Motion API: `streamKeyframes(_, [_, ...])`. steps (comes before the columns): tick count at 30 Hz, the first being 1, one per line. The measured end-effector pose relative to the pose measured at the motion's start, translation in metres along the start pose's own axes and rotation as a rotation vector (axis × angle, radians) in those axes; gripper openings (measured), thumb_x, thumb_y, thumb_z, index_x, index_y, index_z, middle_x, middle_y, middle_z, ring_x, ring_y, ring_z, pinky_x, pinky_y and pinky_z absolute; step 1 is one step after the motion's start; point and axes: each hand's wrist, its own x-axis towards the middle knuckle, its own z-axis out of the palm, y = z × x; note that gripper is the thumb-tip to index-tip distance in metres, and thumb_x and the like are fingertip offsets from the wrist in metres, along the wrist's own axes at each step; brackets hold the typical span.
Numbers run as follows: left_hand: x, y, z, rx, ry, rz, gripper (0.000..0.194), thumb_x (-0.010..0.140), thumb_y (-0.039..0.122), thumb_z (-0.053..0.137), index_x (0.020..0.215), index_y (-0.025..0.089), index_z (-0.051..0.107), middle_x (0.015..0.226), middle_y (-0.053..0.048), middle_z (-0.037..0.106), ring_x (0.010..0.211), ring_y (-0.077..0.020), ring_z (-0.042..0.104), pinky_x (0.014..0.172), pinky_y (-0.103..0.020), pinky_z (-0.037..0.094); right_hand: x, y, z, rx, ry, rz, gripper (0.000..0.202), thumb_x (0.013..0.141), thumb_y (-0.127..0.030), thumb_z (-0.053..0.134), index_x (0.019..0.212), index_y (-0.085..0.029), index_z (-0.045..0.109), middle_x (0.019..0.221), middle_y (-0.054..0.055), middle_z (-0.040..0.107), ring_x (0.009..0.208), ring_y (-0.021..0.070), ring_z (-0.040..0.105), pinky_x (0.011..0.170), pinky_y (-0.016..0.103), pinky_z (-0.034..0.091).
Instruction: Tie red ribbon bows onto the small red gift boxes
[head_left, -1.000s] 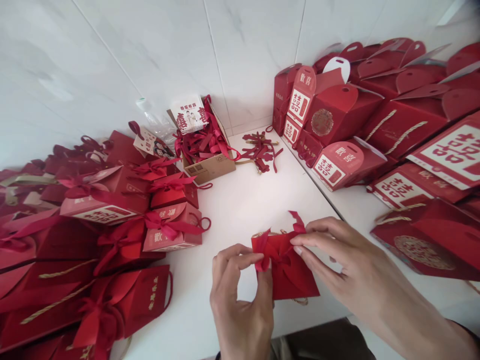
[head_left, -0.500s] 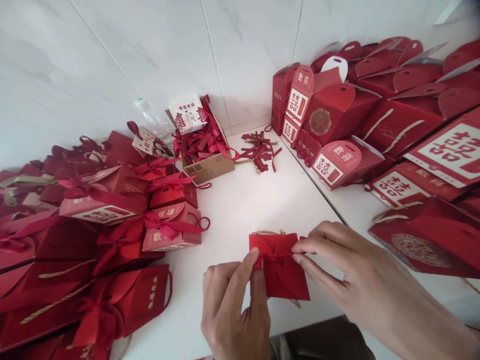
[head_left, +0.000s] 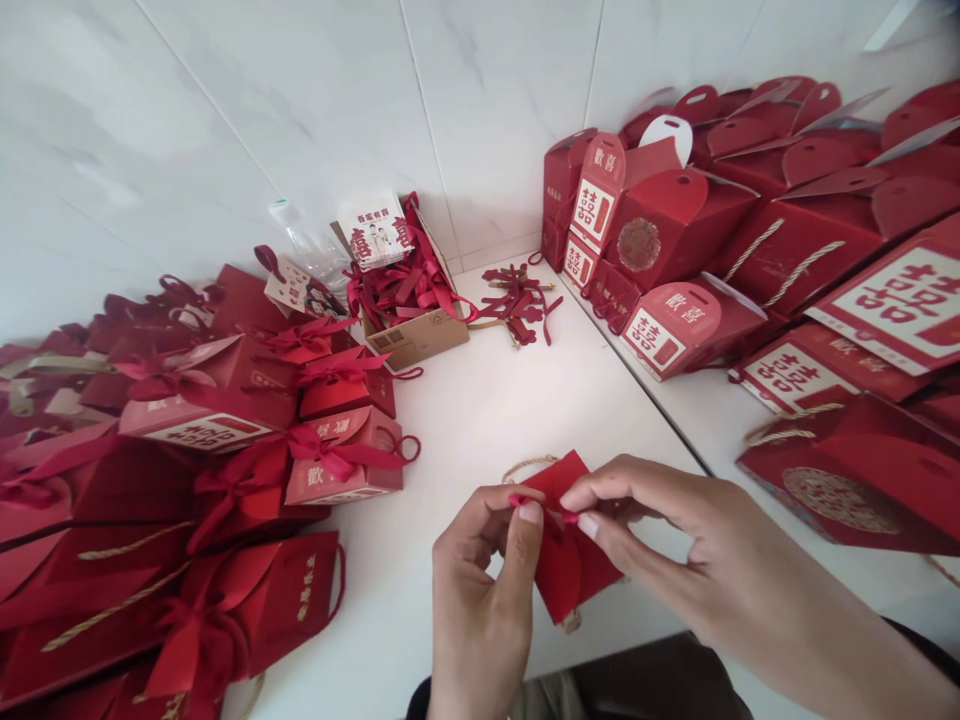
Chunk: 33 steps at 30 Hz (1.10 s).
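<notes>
A small red gift box (head_left: 562,580) with twisted gold rope handles (head_left: 531,463) stands on the white table, turned at an angle. Over its top my left hand (head_left: 487,560) pinches one part of a dark pink ribbon (head_left: 526,500) between thumb and forefinger. My right hand (head_left: 660,530) pinches the same ribbon on the other side, close to the box's centre. The fingers partly cover the middle of the lid, so whether the ribbon is knotted there cannot be seen.
Boxes tied with ribbon bows (head_left: 345,455) crowd the left side. A cardboard box (head_left: 427,345) at the back holds ribbons and a printed card (head_left: 373,230). Loose dark red ribbon pieces (head_left: 517,305) lie beside it. Red boxes without bows (head_left: 682,225) are stacked at right.
Both hands have drawn closer together over the box, each pinching the ribbon. My left hand has turned, thumb now upward. The box has rotated clockwise on the table.
</notes>
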Motion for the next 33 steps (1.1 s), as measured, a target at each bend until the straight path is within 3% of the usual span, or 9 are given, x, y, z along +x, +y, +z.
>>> streamKeyframes(3, [0.004, -0.001, -0.002, -0.011, -0.044, -0.015, 0.026, 0.092, 0.046, 0.076, 0.091, 0.020, 0.078, 0.075, -0.002, 0.072, 0.071, -0.0146, 0.065, 0.071, -0.023, 0.057, 0.003, -0.003, 0.001, 0.074, -0.041, 0.067, 0.012, 0.099, -0.028, 0.061, 0.098, -0.031, 0.073, 0.091, -0.005, 0.080, 0.075, 0.0123, 0.076, 0.050, 0.017, 0.053])
streamKeyframes(5, [0.004, -0.001, -0.003, 0.014, -0.069, -0.047, 0.028, 0.092, 0.049, 0.074, 0.093, 0.021, 0.077, 0.074, -0.002, 0.072, 0.065, -0.0133, 0.063, 0.060, -0.020, 0.053, 0.005, -0.003, 0.002, 0.124, -0.067, 0.082, 0.012, 0.100, -0.028, 0.061, 0.098, -0.031, 0.073, 0.092, -0.005, 0.080, 0.074, 0.0111, 0.074, 0.051, 0.016, 0.053])
streamKeyframes(9, [0.004, 0.006, -0.005, 0.100, -0.198, -0.150, 0.036, 0.095, 0.052, 0.069, 0.101, 0.018, 0.076, 0.064, 0.000, 0.068, 0.044, -0.0078, 0.046, 0.040, -0.018, 0.039, 0.008, -0.002, 0.002, 0.199, -0.118, 0.094, 0.012, 0.098, -0.024, 0.061, 0.097, -0.030, 0.072, 0.092, -0.006, 0.078, 0.074, 0.0102, 0.073, 0.058, 0.015, 0.055])
streamKeyframes(17, [0.009, 0.016, -0.003, 0.065, -0.362, -0.204, 0.040, 0.099, 0.051, 0.062, 0.107, 0.014, 0.075, 0.050, 0.004, 0.055, 0.039, -0.0098, 0.051, 0.041, -0.019, 0.039, 0.011, 0.002, 0.002, 0.296, -0.138, 0.109, 0.009, 0.095, -0.023, 0.065, 0.095, -0.027, 0.073, 0.081, -0.006, 0.074, 0.069, 0.0111, 0.069, 0.060, 0.018, 0.055])
streamKeyframes(23, [0.010, 0.017, -0.012, 0.074, -0.543, -0.201, 0.035, 0.103, 0.046, 0.057, 0.110, 0.016, 0.073, 0.057, 0.001, 0.060, 0.051, -0.0107, 0.054, 0.056, -0.022, 0.045, 0.012, 0.006, 0.007, 0.313, -0.128, 0.119, 0.010, 0.095, -0.022, 0.066, 0.092, -0.027, 0.074, 0.081, -0.005, 0.075, 0.073, 0.0112, 0.071, 0.064, 0.018, 0.057])
streamKeyframes(25, [0.009, 0.015, -0.012, 0.073, -0.550, -0.217, 0.032, 0.100, 0.047, 0.063, 0.109, 0.017, 0.071, 0.059, 0.003, 0.058, 0.051, -0.0099, 0.053, 0.056, -0.022, 0.046, 0.012, 0.007, 0.008, 0.273, -0.105, 0.102, 0.011, 0.095, -0.022, 0.065, 0.093, -0.028, 0.073, 0.087, -0.005, 0.077, 0.080, 0.0117, 0.074, 0.071, 0.018, 0.059])
streamKeyframes(29, [0.009, 0.009, -0.011, 0.075, -0.495, -0.250, 0.039, 0.100, 0.055, 0.060, 0.085, 0.019, 0.062, 0.049, 0.005, 0.053, 0.040, -0.0069, 0.044, 0.046, -0.019, 0.036, 0.011, 0.009, 0.008, 0.158, -0.010, 0.079, 0.012, 0.096, -0.023, 0.064, 0.100, -0.029, 0.073, 0.098, -0.002, 0.079, 0.082, 0.0136, 0.075, 0.068, 0.021, 0.060])
streamKeyframes(33, [0.011, 0.005, -0.010, 0.052, -0.480, -0.264, 0.044, 0.099, 0.059, 0.058, 0.081, 0.019, 0.060, 0.044, 0.005, 0.054, 0.037, -0.0070, 0.044, 0.045, -0.020, 0.035, 0.011, 0.012, 0.007, 0.120, -0.024, 0.067, 0.013, 0.098, -0.025, 0.063, 0.102, -0.030, 0.074, 0.103, -0.004, 0.080, 0.088, 0.0126, 0.076, 0.068, 0.018, 0.059])
